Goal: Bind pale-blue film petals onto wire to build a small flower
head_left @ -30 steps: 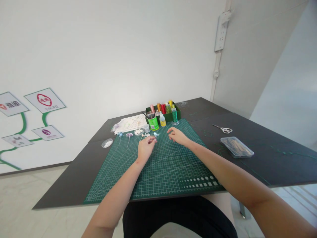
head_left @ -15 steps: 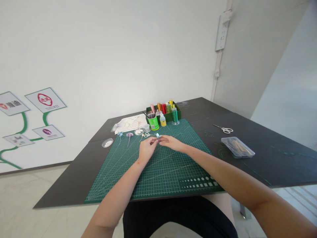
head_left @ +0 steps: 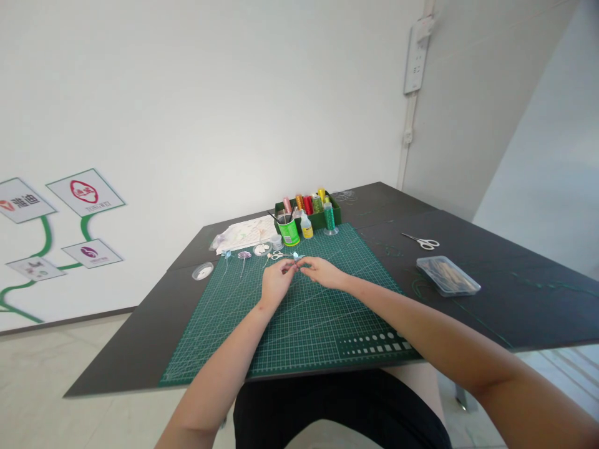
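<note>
Over the green cutting mat (head_left: 299, 324), both hands meet around a small light-blue flower (head_left: 296, 255). My left hand (head_left: 278, 279) is closed, its thumb and fingertips pinching below the petals, where the stem is mostly hidden. From the other side my right hand (head_left: 322, 272) reaches in with bent fingers, its thumb and forefinger pressed together close to the left fingertips. Just beyond the hands lies a pair of small white-handled scissors (head_left: 277, 254). Further left on the mat rest a blue flower (head_left: 226, 254), a purple flower (head_left: 244, 255) and a smaller pale one (head_left: 268, 256), each on a thin stem.
Behind the mat stand a green can of tools (head_left: 289, 232), a glue bottle (head_left: 306, 226), a green thread spool (head_left: 330, 218) and a green box (head_left: 319, 221) of spools. To the right are scissors (head_left: 423, 242) and a clear plastic box (head_left: 448, 276). White sheets (head_left: 246, 234) lie back left.
The blue flower has tipped slightly and moved a little left between the fingers. My right fingers have curled more closely, and the view has shifted slightly.
</note>
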The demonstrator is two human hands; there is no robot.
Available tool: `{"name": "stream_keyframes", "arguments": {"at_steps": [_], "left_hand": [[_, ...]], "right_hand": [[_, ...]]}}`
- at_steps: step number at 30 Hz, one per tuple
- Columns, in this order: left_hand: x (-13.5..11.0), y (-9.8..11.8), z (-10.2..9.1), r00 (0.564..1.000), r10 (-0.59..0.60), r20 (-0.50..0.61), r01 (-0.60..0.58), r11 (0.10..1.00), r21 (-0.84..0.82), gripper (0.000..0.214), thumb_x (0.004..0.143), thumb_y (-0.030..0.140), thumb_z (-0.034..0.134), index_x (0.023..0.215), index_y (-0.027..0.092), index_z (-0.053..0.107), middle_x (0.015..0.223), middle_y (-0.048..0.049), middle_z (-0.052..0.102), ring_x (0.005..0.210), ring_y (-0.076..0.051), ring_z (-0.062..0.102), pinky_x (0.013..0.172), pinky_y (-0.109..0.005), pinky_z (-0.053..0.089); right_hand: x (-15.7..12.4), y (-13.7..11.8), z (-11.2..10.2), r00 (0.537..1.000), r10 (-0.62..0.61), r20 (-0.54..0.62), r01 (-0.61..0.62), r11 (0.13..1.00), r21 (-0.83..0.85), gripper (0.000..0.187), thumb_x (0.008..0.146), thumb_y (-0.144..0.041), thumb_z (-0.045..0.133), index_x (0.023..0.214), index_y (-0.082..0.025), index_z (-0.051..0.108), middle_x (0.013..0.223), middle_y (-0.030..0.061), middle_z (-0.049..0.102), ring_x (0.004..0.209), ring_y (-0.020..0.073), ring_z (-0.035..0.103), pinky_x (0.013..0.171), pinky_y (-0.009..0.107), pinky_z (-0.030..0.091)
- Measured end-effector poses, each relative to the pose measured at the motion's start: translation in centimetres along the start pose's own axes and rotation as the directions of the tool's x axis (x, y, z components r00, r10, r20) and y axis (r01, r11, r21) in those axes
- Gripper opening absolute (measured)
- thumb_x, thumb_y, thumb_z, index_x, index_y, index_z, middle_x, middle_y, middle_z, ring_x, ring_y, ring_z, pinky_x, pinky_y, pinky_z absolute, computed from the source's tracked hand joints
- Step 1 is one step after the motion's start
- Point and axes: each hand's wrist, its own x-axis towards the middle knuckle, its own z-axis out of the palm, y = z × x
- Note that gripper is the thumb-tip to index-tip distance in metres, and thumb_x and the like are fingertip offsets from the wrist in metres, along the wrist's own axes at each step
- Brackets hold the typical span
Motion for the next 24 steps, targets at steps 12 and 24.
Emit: {"name": "stream_keyframes", "arguments": {"at_steps": [12,24], "left_hand": [[0.1,-0.6,0.1,0.999,-0.018,-0.026,0.018,0.999,0.029,0.017,0.084,0.030,0.059,0.094,0.023,0.071,0.079,0.0005,0.074,0.061,-0.013,0.066,0.063,-0.023,0.049],[0.0,-0.5,0.0,1.000,-0.016,0.012,0.016,1.000,0.007,0.018,0.086,0.030,0.056,0.093,0.022,0.071,0.076,0.0020,0.073,0.051,-0.010,0.061,0.056,-0.021,0.046]], "right_hand": [[-0.1,-0.6,-1.4,0.997,-0.065,-0.048,0.068,0.997,0.046,0.032,0.082,-0.035,0.052,0.089,-0.012,0.074,0.046,-0.0069,0.036,0.041,0.0071,0.027,0.041,0.021,0.019],[-1.0,-2.1,-2.1,0.999,-0.044,-0.011,0.046,0.982,0.183,0.038,0.082,-0.043,0.054,0.094,-0.012,0.073,0.044,-0.0077,0.033,0.040,0.0067,0.026,0.040,0.020,0.020]]}}
